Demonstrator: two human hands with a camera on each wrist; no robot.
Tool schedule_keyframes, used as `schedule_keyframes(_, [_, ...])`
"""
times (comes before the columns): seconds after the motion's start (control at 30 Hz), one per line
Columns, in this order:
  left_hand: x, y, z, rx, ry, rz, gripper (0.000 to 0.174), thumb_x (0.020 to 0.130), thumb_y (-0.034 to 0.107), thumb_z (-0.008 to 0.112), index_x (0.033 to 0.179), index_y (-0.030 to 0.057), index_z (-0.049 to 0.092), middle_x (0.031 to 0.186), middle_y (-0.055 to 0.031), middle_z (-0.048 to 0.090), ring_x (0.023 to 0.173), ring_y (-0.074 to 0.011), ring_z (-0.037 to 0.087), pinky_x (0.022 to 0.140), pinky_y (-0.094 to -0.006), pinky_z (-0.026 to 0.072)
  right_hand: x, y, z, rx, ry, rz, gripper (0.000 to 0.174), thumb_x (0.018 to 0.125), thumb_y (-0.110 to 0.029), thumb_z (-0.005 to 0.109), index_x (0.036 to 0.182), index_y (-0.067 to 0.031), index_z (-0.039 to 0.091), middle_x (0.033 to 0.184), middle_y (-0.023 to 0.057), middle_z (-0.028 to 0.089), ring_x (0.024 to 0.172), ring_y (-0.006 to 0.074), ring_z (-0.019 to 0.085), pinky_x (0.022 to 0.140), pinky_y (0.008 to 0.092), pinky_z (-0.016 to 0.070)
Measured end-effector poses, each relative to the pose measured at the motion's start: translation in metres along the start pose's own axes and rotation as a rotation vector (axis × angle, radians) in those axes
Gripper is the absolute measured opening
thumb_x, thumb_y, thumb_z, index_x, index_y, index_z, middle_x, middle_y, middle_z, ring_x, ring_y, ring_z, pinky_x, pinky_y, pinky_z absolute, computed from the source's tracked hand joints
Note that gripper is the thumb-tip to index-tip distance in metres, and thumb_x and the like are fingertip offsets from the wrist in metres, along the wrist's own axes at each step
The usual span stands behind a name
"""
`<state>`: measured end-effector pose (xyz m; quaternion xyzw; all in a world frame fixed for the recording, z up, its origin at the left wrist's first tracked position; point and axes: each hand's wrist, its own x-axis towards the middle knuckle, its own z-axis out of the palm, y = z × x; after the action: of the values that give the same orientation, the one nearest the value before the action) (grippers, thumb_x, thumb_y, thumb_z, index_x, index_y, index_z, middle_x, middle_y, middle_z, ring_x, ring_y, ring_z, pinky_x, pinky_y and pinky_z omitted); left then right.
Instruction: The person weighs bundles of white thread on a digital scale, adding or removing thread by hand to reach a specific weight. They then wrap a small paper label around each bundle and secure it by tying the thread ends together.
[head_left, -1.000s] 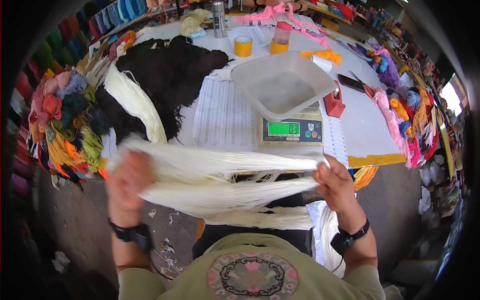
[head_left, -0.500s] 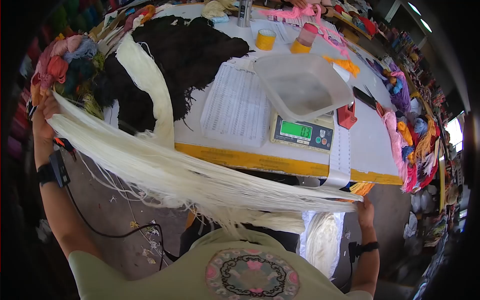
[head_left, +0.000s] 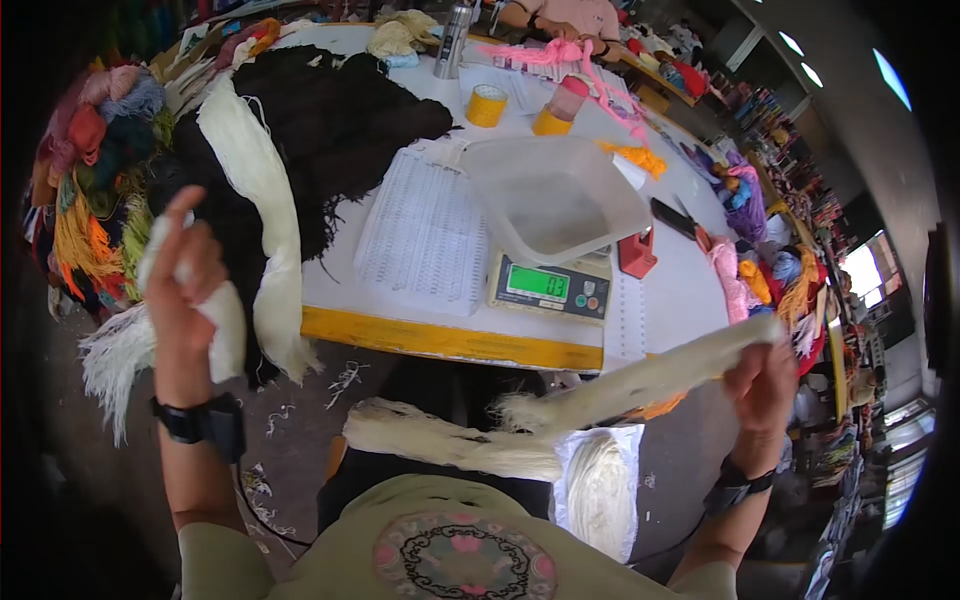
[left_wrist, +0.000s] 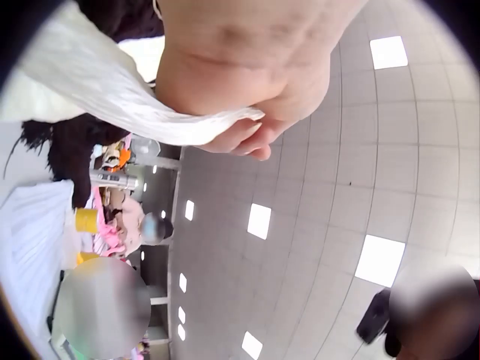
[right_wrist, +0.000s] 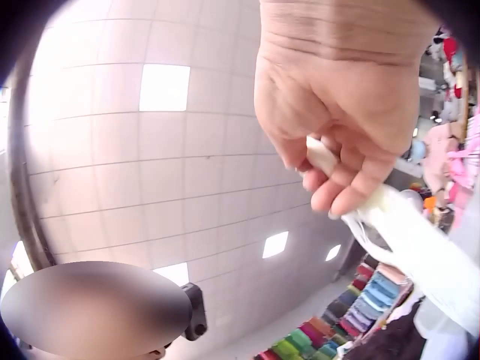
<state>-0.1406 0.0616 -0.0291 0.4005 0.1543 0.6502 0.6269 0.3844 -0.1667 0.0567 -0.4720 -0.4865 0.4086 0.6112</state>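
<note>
My left hand (head_left: 185, 280) is raised at the left, one finger pointing up, and holds a hank of white yarn (head_left: 228, 325). Its loose, fringed end hangs below the hand. In the left wrist view the white yarn (left_wrist: 142, 112) runs across the hand to the curled fingertips. At the right, my right hand (head_left: 762, 390) grips the end of another white yarn length (head_left: 660, 375), which slants down to a frayed end over the lap. The right wrist view shows the curled fingers (right_wrist: 349, 184) round this yarn (right_wrist: 420, 247).
A white hank (head_left: 450, 440) lies across the lap, another on a white bag (head_left: 632, 470). On the table are a scale (head_left: 550, 285) bearing a plastic tub (head_left: 555, 195), printed sheets (head_left: 425, 230), dark yarn (head_left: 320, 120) and a white hank (head_left: 265, 200). A person (head_left: 570, 20) sits opposite.
The white yarn stretched between both hands has come apart into two separate lengths, one in each hand. My left hand has moved inward from far left; my right hand has risen slightly.
</note>
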Motion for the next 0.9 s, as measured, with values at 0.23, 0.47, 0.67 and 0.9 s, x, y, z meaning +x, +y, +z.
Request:
schedule_keyframes(0.23, [0.008, -0.140, 0.021, 0.547, -0.077, -0.198, 0.016, 0.096, 0.026, 0.053, 0.096, 0.0107, 0.060, 0.065, 0.0058, 0.046, 0.054, -0.0026, 0.037, 0.049, -0.0192, 0.0293, 0.164, -0.172, 0.017, -0.015, -0.445, -0.479, 0.024, 0.094, -0.012, 0.044, 0.115, -0.0016, 0.049, 0.111, 0.0088, 0.051, 0.115, 0.0228, 0.047, 0.111, 0.0363, 0.0306])
schedule_keyframes(0.47, [0.005, -0.169, -0.004, 0.530, 0.115, -0.449, 0.014, 0.093, 0.021, 0.059, 0.098, 0.0085, 0.059, 0.068, 0.0016, 0.051, 0.056, -0.0044, 0.041, 0.050, -0.0202, 0.0322, 0.246, -0.237, 0.098, -0.144, -0.095, -0.932, 0.025, 0.093, -0.024, 0.045, 0.072, -0.0105, 0.047, 0.064, 0.0044, 0.048, 0.062, 0.0177, 0.048, 0.060, 0.0322, 0.0432])
schedule_keyframes(0.67, [0.008, -0.168, -0.003, 0.477, 0.115, -0.441, 0.013, 0.091, 0.021, 0.061, 0.097, 0.0087, 0.059, 0.069, 0.0012, 0.053, 0.053, -0.0053, 0.041, 0.048, -0.0211, 0.0317, 0.271, -0.091, 0.063, -0.646, 0.033, -0.475, 0.021, 0.097, -0.024, 0.049, 0.094, -0.0077, 0.061, 0.084, 0.0038, 0.062, 0.086, 0.0170, 0.061, 0.083, 0.0340, 0.0467])
schedule_keyframes(0.9, [0.007, -0.167, -0.003, 0.499, 0.134, -0.416, 0.013, 0.091, 0.020, 0.062, 0.097, 0.0097, 0.058, 0.070, 0.0011, 0.053, 0.054, -0.0052, 0.041, 0.048, -0.0212, 0.0322, 0.135, 0.113, 0.065, -1.576, -0.251, -0.452, 0.020, 0.079, -0.014, 0.068, 0.092, -0.0051, 0.056, 0.082, 0.0158, 0.063, 0.074, 0.0352, 0.060, 0.078, 0.0435, 0.0421])
